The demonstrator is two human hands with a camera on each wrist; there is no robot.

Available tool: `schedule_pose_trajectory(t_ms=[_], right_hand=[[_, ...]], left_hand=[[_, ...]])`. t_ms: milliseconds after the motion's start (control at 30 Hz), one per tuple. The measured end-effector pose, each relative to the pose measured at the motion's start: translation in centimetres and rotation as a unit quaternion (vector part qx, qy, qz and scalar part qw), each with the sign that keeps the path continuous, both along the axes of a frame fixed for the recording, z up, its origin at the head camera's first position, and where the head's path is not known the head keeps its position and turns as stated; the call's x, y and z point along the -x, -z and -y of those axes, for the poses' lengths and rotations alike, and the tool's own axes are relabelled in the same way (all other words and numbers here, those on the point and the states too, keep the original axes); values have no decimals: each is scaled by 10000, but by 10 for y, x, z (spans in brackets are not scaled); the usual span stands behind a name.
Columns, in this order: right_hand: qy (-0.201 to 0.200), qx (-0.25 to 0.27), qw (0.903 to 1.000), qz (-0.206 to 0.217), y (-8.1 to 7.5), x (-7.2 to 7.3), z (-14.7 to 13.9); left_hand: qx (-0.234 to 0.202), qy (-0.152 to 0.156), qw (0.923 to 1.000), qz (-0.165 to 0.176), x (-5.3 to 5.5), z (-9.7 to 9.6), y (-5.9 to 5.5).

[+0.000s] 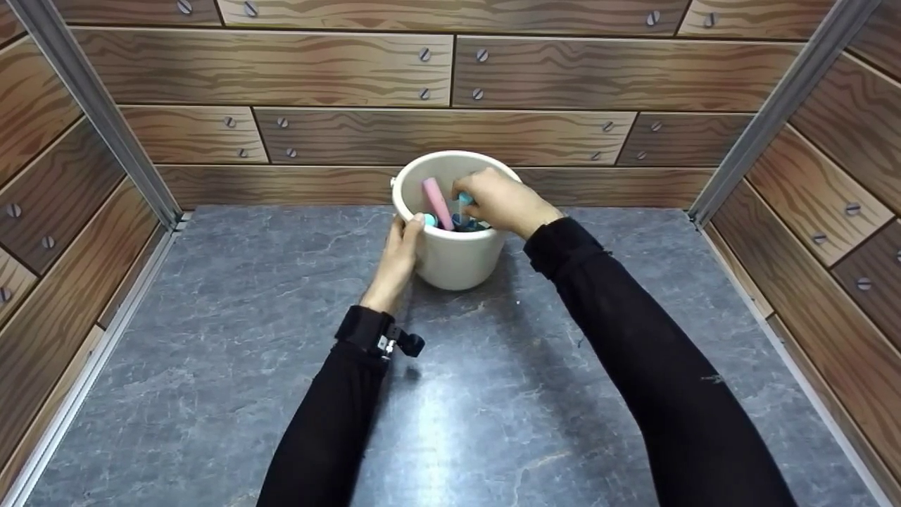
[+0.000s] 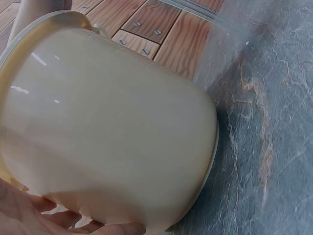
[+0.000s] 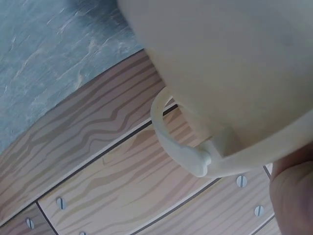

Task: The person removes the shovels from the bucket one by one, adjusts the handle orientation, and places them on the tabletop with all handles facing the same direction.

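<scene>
A cream plastic bucket (image 1: 461,260) stands on the grey floor against the back wall. My left hand (image 1: 400,253) holds its left side, with the thumb up at the rim; in the left wrist view, the fingers (image 2: 63,215) lie along the outer wall. My right hand (image 1: 507,201) reaches over the right rim and pinches a small teal-topped object (image 1: 465,199) inside. Its kind cannot be made out. A pink stick-like object (image 1: 437,203) leans in the bucket beside a turquoise round-ended object (image 1: 429,220). Darker things below are partly hidden.
Wood-patterned panels (image 1: 352,70) form the back and side walls. Metal rails (image 1: 105,113) run along the corners. The grey marbled floor (image 1: 246,338) spreads in front of the bucket. A curved bucket handle (image 3: 171,142) hangs at the bucket's far side in the right wrist view.
</scene>
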State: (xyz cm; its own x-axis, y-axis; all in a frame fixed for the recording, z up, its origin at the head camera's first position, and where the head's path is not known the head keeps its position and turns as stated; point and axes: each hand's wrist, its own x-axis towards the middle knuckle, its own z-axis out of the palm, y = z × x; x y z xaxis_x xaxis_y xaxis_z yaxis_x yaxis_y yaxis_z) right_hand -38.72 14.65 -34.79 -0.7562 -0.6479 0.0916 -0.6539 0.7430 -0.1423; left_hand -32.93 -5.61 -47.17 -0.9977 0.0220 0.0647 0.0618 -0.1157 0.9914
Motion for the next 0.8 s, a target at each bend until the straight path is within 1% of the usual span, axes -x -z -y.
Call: schedule_pose_trajectory(t_ms=[167,367,567,700,800], right_hand=[[86,215,9997,31,-6,-3,-7],[221,535,9982,158,-21,-10,-17],[288,770,9962,274,-32,-16,-25],[286,975,9946,220,-40,-20,-31],[249,1151,9930,75,-45,-23,-35]], left_hand=[[-13,-18,10000,-32,0,0,-1],[-64,23,9999,-119,-1,1,0],[20,43,10000,-82,-1,2,1],[44,6,10000,-41,-1,1,1],[3,-3,10000,-43,-1,1,1]])
